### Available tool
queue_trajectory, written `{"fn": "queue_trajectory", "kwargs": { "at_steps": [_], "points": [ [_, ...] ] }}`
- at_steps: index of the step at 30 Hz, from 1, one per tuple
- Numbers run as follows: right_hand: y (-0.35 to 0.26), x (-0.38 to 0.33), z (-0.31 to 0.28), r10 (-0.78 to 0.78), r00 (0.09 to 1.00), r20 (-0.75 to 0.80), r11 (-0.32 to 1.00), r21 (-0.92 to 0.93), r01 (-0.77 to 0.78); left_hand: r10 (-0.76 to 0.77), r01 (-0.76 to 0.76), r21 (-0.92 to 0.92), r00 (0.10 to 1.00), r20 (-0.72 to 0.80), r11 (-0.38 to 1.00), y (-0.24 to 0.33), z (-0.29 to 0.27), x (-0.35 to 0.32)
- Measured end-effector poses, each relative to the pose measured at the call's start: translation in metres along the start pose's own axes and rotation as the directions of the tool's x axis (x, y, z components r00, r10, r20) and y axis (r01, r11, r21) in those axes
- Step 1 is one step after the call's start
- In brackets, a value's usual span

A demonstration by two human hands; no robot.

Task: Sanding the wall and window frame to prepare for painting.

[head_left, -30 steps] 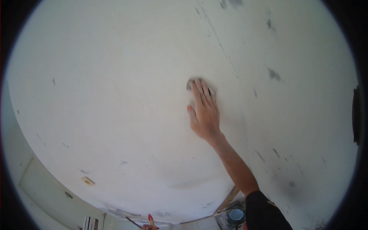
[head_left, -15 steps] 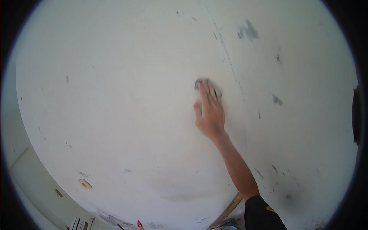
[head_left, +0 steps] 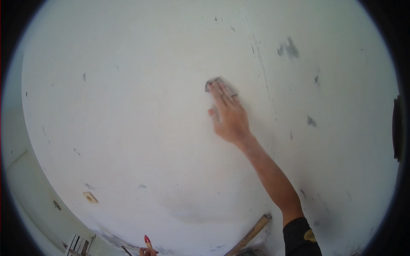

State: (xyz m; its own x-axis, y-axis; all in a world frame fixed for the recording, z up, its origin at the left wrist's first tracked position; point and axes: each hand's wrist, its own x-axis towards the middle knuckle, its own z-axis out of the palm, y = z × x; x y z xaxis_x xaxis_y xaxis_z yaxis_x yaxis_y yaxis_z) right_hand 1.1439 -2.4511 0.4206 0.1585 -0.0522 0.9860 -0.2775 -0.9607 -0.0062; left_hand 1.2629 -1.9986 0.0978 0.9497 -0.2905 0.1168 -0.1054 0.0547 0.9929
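My right hand (head_left: 230,117) lies on the white wall (head_left: 149,115), fingers stretched out and pressing a dark-edged grey piece of sandpaper (head_left: 209,85) flat against it. Most of the sheet is hidden under the fingers. The thumb stands off to the left side. At the bottom edge, only the fingers of my left hand (head_left: 147,252) show, closed around a wooden handle with a red tip (head_left: 147,240). The handle points upward; the rest of that tool is out of sight.
Grey scuffs (head_left: 292,48) and a long crack mark the wall to the right. A wall socket (head_left: 90,197) sits low on the left, near a door (head_left: 36,196). A bamboo pole (head_left: 250,234) leans at the bottom, with a slatted wooden piece (head_left: 78,245) farther left.
My right hand and the sandpaper have slid up and leftward over the wall. More of my left hand and its red-tipped handle has come into view. The whole view has shifted slightly.
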Motion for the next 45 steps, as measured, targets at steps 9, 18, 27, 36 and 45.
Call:
{"fn": "queue_trajectory", "kwargs": {
  "at_steps": [9,18,27,36,45],
  "points": [
    [-0.012,0.074,0.007,-0.019,0.992,-0.123,0.996,-0.086,0.009,0.773,-0.842,-0.259,0.537,-0.338,0.472,0.161,0.061,-0.032],
    [0.037,0.123,-0.006,0.057,0.967,-0.249,0.984,-0.149,-0.096,0.956,-0.934,-0.349,0.169,-0.24,0.078,0.256,0.063,-0.105],
    [-0.033,0.102,0.023,-0.217,0.976,0.005,0.974,-0.068,0.217,0.958,-0.812,-0.532,0.287,-0.005,0.241,0.251,0.046,-0.093],
    [-0.042,0.155,0.029,-0.145,0.964,-0.223,0.977,-0.186,0.104,0.977,-0.812,-0.553,0.213,0.022,0.189,0.238,0.015,-0.079],
    [-0.093,0.051,0.041,-0.389,0.901,0.191,0.915,-0.036,0.403,0.881,-0.914,-0.33,0.346,-0.323,0.238,0.218,-0.011,-0.105]
  ]
}}
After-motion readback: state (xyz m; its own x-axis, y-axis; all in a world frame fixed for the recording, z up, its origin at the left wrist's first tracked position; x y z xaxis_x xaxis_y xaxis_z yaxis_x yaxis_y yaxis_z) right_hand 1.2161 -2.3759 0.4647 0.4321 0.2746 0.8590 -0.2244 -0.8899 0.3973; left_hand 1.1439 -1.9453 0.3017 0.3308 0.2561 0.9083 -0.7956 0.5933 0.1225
